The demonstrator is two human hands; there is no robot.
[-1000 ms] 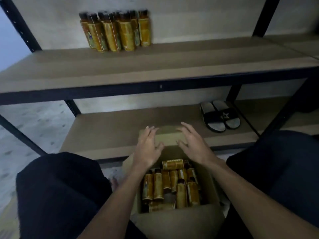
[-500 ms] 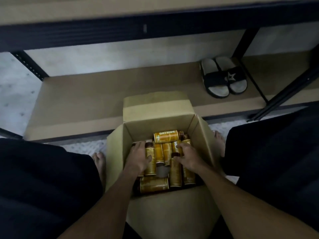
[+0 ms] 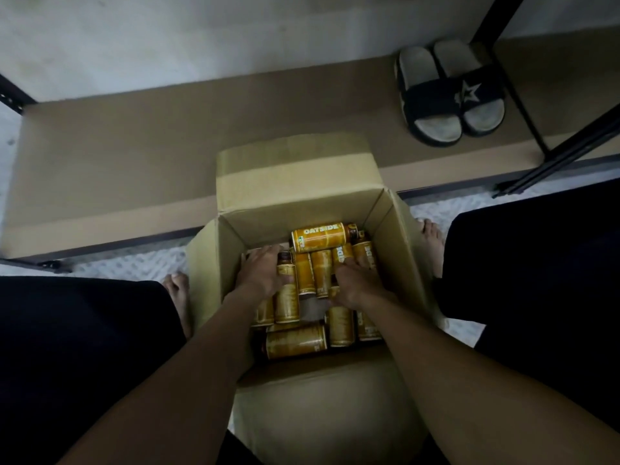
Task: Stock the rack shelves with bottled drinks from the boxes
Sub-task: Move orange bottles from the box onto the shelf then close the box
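Both the left hand [image 3: 263,276] and the right hand [image 3: 357,283], above the box [image 3: 302,209] a second ago, are now sinking among the bottles [image 3: 318,236] heaped inside it before the lower shelf [image 3: 117,146], though whether gripping any I cannot tell, so another pick is starting.

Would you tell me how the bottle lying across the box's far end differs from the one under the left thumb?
The far bottle lies crosswise, cap to the right; the thumb bottle lies lengthwise, cap pointing away. No hand covers the far bottle; the left hand rests on the thumb bottle. The far bottle's label reads OATSIDE; the thumb bottle's is unreadable. Both are golden with dark caps, in the box.
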